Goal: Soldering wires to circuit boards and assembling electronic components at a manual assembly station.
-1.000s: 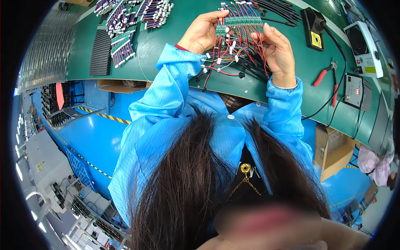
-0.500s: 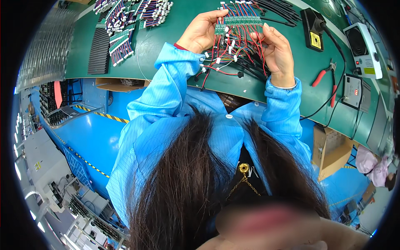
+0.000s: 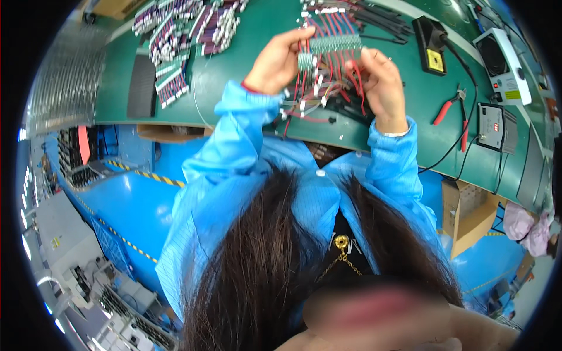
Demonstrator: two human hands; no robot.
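The left hand [image 3: 274, 63] pinches the left end of a strip of green circuit boards [image 3: 335, 44] between thumb and fingers, and the right hand [image 3: 384, 86] grips the strip's right end, its fingers curled in beside the red wires [image 3: 356, 79]. The strip is held over the table [image 3: 234, 82], near its front edge, with coloured leads running off its far side and red ones hanging from its near side. Below it, between the hands, lies a tangle of cables with white connectors [image 3: 318, 89]. Just beyond the right hand are black tubes [image 3: 383, 22]; farther right stand a soldering iron holder [image 3: 429, 35], red-handled cutters [image 3: 444, 111], a grey control box with a red display [image 3: 490, 127] and a white fan unit [image 3: 502, 61]. Well to the left, bunches of wired boards [image 3: 167, 41] lie near a dark flat slab [image 3: 141, 88].
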